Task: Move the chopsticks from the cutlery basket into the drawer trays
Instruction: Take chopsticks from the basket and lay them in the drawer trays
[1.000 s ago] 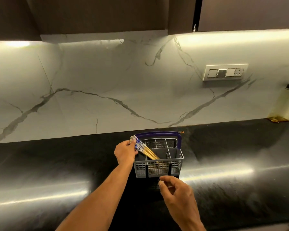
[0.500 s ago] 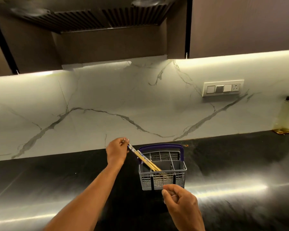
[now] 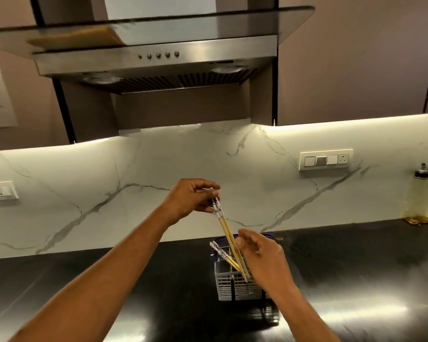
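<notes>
Chopsticks (image 3: 229, 236) are partly lifted: one small bunch is raised on a slant, its tips down at the rim of the cutlery basket (image 3: 235, 288), while a second bunch (image 3: 221, 254) leans inside the basket toward 10 o'clock, untouched. Nearest the camera, the right hand (image 3: 262, 259) sits at the basket's 3 o'clock side, its fingers loosely curled and spread beside the raised sticks' lower half; whether they actually touch the sticks I cannot tell. The basket stands on the dark glossy surface (image 3: 109, 287). Farther off, at 11 o'clock from the basket, the left hand (image 3: 189, 198) pinches the blue-patterned top ends of the raised bunch, fingers closed on them. Beyond lie the marble wall with a switch plate (image 3: 326, 159) at 2 o'clock and a hood (image 3: 156, 60) above. No drawer or tray is in view. My reading: the task is barely begun, with nothing delivered, one bunch almost clear, the other to fetch.
</notes>
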